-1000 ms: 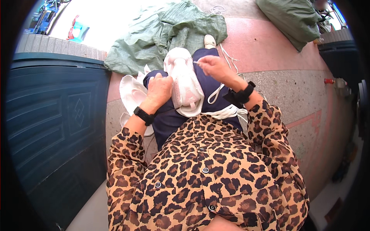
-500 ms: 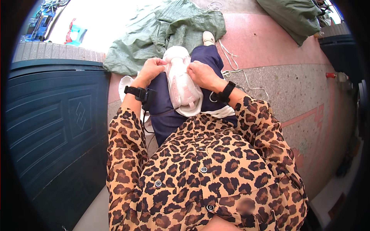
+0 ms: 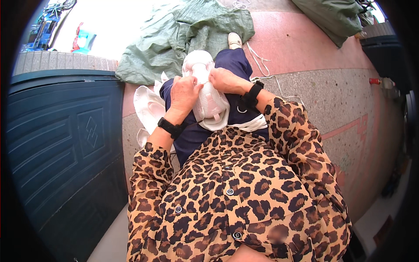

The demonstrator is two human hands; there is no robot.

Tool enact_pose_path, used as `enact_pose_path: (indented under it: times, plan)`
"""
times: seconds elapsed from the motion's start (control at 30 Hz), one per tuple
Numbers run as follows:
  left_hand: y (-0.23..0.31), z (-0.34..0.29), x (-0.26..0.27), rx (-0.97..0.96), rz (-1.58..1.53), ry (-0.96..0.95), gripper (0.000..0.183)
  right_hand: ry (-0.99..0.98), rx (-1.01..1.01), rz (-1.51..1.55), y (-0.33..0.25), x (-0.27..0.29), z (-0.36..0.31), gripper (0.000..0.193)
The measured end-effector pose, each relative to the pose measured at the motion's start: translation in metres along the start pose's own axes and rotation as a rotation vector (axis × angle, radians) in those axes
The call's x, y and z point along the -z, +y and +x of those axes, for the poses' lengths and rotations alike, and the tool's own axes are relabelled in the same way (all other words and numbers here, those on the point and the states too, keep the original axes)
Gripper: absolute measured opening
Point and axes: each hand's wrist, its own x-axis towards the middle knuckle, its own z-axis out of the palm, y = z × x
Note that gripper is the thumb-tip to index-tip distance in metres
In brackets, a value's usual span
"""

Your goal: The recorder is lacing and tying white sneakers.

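Observation:
A white and pale-pink sneaker (image 3: 209, 102) lies across my lap, its toe pointing away from me. My left hand (image 3: 184, 92) is over the sneaker's left side, fingers bent and thumb pressed in. On the opposite side, my right hand (image 3: 226, 81) is closed, with its fingertips against the sneaker's edge near the tongue. Whatever either set of fingers pinches is hidden or too thin to name. White laces (image 3: 252, 125) are bunched on my right thigh, close to the sneaker's heel.
More white shoes or shoe parts (image 3: 148, 107) are beside my left leg. A green tarp (image 3: 152, 54) spreads beyond my knees, and a full green sack (image 3: 334, 19) stands at far right. Loose white cord (image 3: 264, 65) trails over the floor. A dark blue panelled door (image 3: 65, 144) borders the left.
My left hand has moved nearer to me and to the right, over the sneaker's side. My right hand has shifted slightly left. More of the white shoe parts at left now shows.

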Motion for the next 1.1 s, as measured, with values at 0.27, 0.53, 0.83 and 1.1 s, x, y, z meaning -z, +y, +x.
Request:
enact_pose_path:
  times: [0.27,0.53,0.83,1.1]
  plan:
    - [0.007,0.01,-0.009,0.101,0.09,-0.055,0.025,0.038,0.0,-0.056,-0.003,-0.005,0.003,0.024]
    - [-0.006,0.004,-0.011,0.16,-0.108,-0.021,0.025,-0.038,-0.124,0.318,0.004,-0.003,0.001,0.025]
    - [-0.007,-0.002,-0.017,0.13,-0.139,0.048,0.025,0.1,-0.104,0.216,-0.002,-0.009,-0.001,0.022]
    - [-0.007,-0.007,-0.018,0.11,-0.178,0.116,0.024,0.336,0.153,0.011,-0.011,-0.014,-0.008,0.015]
